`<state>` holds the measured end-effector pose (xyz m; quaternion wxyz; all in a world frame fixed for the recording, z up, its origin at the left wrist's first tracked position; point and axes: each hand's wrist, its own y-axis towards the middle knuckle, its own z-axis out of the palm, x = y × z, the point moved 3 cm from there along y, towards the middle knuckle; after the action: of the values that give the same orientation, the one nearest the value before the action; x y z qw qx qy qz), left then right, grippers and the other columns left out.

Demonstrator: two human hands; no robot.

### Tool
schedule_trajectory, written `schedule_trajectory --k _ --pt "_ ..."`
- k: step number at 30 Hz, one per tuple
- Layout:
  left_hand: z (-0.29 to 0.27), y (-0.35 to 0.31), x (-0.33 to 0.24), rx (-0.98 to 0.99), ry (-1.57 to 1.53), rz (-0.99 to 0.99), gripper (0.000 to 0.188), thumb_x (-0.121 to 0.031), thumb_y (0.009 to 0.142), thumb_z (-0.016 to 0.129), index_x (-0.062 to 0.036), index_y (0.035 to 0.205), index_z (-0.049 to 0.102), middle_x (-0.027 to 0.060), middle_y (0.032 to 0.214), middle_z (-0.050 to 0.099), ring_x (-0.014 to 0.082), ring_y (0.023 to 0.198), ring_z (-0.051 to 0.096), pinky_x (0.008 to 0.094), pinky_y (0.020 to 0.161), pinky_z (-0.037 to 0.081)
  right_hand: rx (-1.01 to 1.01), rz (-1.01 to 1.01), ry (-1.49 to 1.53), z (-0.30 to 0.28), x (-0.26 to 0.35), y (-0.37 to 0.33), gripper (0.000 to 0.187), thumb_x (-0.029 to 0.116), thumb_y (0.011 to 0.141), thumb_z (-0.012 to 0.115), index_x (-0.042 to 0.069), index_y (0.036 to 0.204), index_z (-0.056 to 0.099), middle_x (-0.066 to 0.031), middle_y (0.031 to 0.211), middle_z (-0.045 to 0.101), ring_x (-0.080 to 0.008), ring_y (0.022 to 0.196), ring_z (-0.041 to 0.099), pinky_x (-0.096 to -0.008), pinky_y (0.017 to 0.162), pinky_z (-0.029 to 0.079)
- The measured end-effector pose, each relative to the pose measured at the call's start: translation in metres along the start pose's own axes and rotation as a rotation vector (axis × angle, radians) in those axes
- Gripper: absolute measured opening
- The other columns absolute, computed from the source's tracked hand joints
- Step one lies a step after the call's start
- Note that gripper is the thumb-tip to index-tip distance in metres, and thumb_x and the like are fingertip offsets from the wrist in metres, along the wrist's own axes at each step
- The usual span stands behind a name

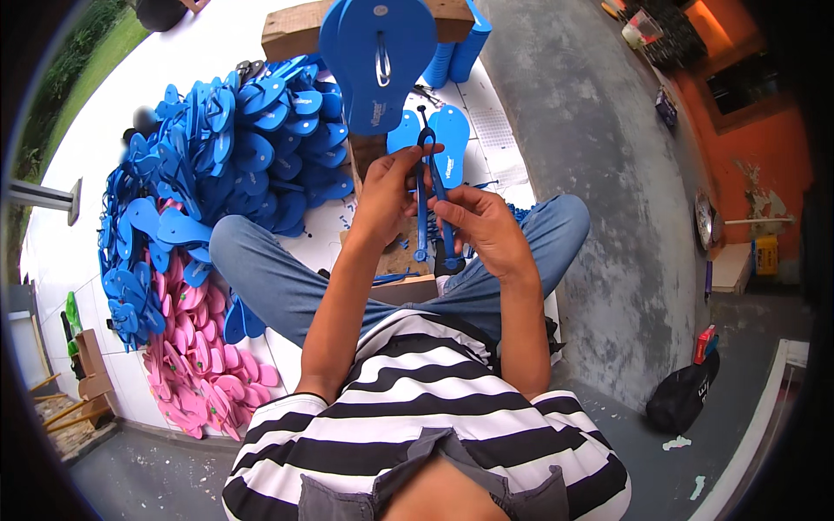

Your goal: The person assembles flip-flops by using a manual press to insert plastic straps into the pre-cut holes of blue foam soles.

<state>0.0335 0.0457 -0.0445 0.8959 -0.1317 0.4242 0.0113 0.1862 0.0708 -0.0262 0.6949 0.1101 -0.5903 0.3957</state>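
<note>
Between my hands hangs a blue flip-flop strap, its toe end up and its two plugged ends down. My left hand is closed, pinching it just below the fork. Lower down, the fingers of my right hand are closed on its right leg. Directly ahead, a blue flip-flop sole rests against a wooden beam. A thin metal loop sticks out of the sole's toe hole. Behind the strap lie more blue soles, partly covered by my hands.
At left spreads a big heap of blue flip-flops, with pink flip-flops nearer me. Stacked blue soles stand behind the beam. A grey concrete ledge runs along my right. Loose blue straps lie between my crossed legs.
</note>
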Motion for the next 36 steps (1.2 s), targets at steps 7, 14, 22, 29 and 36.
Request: schedule_trajectory --k 7,14,22,29,36 --pt "-0.005 -0.007 -0.007 0.030 -0.094 0.030 0.038 -0.026 0.101 0.049 0.0056 0.121 0.058 0.0000 0.069 0.058 0.0030 0.043 0.044 0.0167 0.037 0.030 0.087 0.011 0.078 0.013 0.006 0.005 0.022 0.024 0.090 0.071 0.004 0.098 0.067 -0.0012 0.082 0.066 -0.0058 0.067 0.061 -0.0191 0.052 0.050" --pt "-0.009 -0.008 -0.009 0.025 -0.096 0.042 0.039 -0.026 0.101 0.050 0.0070 0.120 0.058 0.0008 0.072 0.058 0.0037 0.046 0.048 0.0162 0.037 0.033 0.123 0.066 0.288 0.019 0.006 0.006 0.020 0.021 0.091 0.070 0.003 0.099 0.065 -0.0008 0.081 0.066 -0.0067 0.067 0.063 -0.0197 0.052 0.051" --pt "-0.015 -0.012 -0.009 0.014 -0.139 0.052 0.036 -0.026 0.101 0.052 0.0043 0.117 0.059 0.0007 0.070 0.057 0.0031 0.045 0.049 0.0160 0.036 0.034 0.028 0.043 0.131 0.020 0.003 0.005 0.026 0.026 0.093 0.068 0.003 0.104 0.063 -0.0032 0.086 0.065 -0.0099 0.074 0.065 -0.0232 0.059 0.054" --pt "-0.013 -0.030 -0.016 -0.065 -0.019 0.162 0.031 -0.027 0.100 0.053 -0.0004 0.116 0.060 0.0015 0.069 0.057 0.0040 0.045 0.051 0.0168 0.036 0.041 -0.272 -0.530 -0.260 0.034 0.012 0.031 0.038 0.027 0.095 0.064 -0.002 0.120 0.058 -0.0129 0.102 0.067 -0.0170 0.084 0.065 -0.0298 0.076 0.053" --pt "-0.009 -0.039 -0.014 -0.013 0.160 0.382 0.030 -0.017 0.099 0.056 0.0021 0.123 0.055 0.0028 0.077 0.062 0.0068 0.056 0.058 0.0213 0.046 0.049 -0.237 -0.545 -0.281 0.068 0.042 0.043 0.025 0.014 0.094 0.066 -0.001 0.114 0.062 -0.0097 0.098 0.069 -0.0136 0.090 0.065 -0.0254 0.079 0.052"
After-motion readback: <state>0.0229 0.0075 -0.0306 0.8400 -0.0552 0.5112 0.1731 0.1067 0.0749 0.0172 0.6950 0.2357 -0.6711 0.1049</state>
